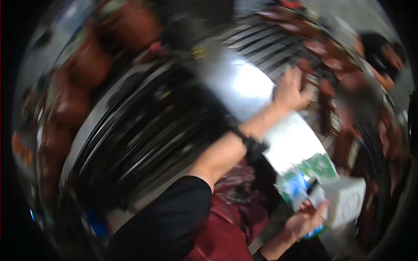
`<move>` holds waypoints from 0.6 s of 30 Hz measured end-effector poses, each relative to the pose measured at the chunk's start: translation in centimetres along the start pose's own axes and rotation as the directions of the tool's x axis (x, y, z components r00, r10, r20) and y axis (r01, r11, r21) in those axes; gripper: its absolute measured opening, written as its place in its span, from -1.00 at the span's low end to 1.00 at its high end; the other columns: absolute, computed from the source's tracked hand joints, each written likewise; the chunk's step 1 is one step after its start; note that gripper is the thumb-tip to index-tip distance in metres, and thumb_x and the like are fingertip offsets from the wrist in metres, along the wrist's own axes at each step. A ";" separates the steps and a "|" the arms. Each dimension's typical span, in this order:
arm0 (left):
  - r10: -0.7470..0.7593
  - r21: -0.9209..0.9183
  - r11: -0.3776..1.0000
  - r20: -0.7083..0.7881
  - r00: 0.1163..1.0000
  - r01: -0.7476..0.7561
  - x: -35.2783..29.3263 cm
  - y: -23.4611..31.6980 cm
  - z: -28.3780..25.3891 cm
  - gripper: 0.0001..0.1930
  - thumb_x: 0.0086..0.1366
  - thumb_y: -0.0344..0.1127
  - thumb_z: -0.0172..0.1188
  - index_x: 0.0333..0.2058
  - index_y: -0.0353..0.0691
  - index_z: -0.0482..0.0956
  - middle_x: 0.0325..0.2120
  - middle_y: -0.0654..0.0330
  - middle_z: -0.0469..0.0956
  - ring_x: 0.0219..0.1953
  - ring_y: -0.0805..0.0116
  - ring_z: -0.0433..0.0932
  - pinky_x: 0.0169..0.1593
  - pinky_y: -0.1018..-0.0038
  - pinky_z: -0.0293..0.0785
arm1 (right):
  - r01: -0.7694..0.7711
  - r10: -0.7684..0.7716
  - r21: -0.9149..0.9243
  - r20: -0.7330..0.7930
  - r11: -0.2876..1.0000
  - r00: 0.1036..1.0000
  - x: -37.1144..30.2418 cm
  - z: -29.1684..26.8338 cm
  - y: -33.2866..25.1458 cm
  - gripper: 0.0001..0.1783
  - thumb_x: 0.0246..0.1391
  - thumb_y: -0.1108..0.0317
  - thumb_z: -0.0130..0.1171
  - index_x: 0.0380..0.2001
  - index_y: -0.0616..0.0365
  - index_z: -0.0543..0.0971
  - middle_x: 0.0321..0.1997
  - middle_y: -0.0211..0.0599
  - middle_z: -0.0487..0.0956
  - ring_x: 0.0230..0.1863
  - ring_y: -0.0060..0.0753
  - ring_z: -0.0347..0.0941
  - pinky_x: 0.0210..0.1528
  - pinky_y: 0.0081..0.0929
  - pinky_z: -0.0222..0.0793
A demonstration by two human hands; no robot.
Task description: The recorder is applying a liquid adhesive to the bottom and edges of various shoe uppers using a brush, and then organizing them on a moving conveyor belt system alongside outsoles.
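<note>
A reach is seemingly being made by the open left hand (292, 90) over a glossy white rectangular panel (292, 141); beside the curled right hand (307, 221), whether gripped cannot be told, a small white-and-black object (317, 198) is seen; steadying seems called for.

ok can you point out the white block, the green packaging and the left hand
white block (346, 201): head view, middle of its visible side
green packaging (323, 164): head view, its green upper part
left hand (291, 92): head view, middle of the hand, blurred
</note>
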State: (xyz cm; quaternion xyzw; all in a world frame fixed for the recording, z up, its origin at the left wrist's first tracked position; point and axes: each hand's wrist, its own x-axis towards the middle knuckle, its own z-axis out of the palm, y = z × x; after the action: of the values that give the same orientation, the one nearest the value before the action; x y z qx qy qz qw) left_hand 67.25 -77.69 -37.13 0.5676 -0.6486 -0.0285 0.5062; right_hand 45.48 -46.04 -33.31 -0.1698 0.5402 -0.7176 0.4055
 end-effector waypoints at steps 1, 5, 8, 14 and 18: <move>-0.117 -0.159 0.978 0.103 0.988 0.133 -3.9 3.7 -5.6 -0.40 0.24 0.00 0.40 0.06 -0.38 0.57 0.04 -0.26 0.61 0.05 -0.22 0.62 0.10 0.01 0.57 | 0.024 -0.025 -0.048 -0.020 0.999 0.999 0.6 -1.1 -0.1 -0.65 0.47 0.09 0.21 -0.06 0.21 0.61 -0.41 -0.35 0.62 -0.46 -0.52 0.48 -0.42 -0.65 0.32; -0.096 0.111 0.988 -0.135 0.986 0.112 -19.4 3.2 -28.7 -0.92 0.16 -0.46 0.45 -0.46 -0.31 0.72 -0.58 0.08 0.66 -0.60 0.20 0.64 -0.44 0.32 0.57 | -0.062 0.071 -0.051 0.197 0.997 0.978 1.6 -2.8 1.7 -0.53 0.45 0.05 0.23 0.10 0.27 0.61 -0.32 -0.34 0.60 -0.30 -0.49 0.48 -0.27 -0.60 0.35; 0.042 0.734 0.661 -0.244 0.969 0.157 -26.5 2.8 -44.7 -0.95 0.29 -0.49 0.26 -0.38 -0.26 0.67 -0.35 0.05 0.67 -0.28 0.04 0.65 -0.11 0.16 0.55 | -0.028 0.062 -0.124 0.273 0.992 0.960 1.0 -4.8 1.1 -0.49 0.45 0.04 0.23 0.15 0.29 0.60 -0.29 -0.33 0.58 -0.25 -0.47 0.47 -0.22 -0.57 0.35; 0.058 0.697 0.285 -0.697 0.715 0.657 -44.6 -0.6 -70.7 -0.81 0.53 -0.33 0.08 -0.09 -0.26 0.63 -0.27 0.14 0.60 -0.20 0.16 0.56 -0.08 0.14 0.52 | 0.058 -0.011 -0.174 0.261 0.983 0.965 0.0 -5.2 1.1 -0.47 0.47 0.05 0.19 0.20 0.31 0.55 -0.23 -0.31 0.54 -0.19 -0.44 0.45 -0.14 -0.51 0.33; -0.201 0.534 0.665 -0.545 0.814 0.522 -57.6 -10.9 -76.3 -0.79 0.51 -0.29 0.10 -0.02 -0.24 0.61 -0.21 0.14 0.61 -0.15 0.15 0.57 -0.04 0.13 0.54 | 0.106 -0.096 -0.084 0.123 0.991 0.988 -4.0 -0.7 0.3 -0.65 0.47 0.25 0.19 0.13 0.28 0.53 -0.13 -0.09 0.68 -0.45 -0.31 0.64 -0.51 -0.46 0.59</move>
State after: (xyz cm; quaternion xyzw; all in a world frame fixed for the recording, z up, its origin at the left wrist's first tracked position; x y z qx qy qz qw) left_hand 118.47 3.52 -42.64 0.8203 -0.3527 0.2296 0.3874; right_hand 47.58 -42.52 -33.05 -0.2576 0.5376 -0.7007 0.3920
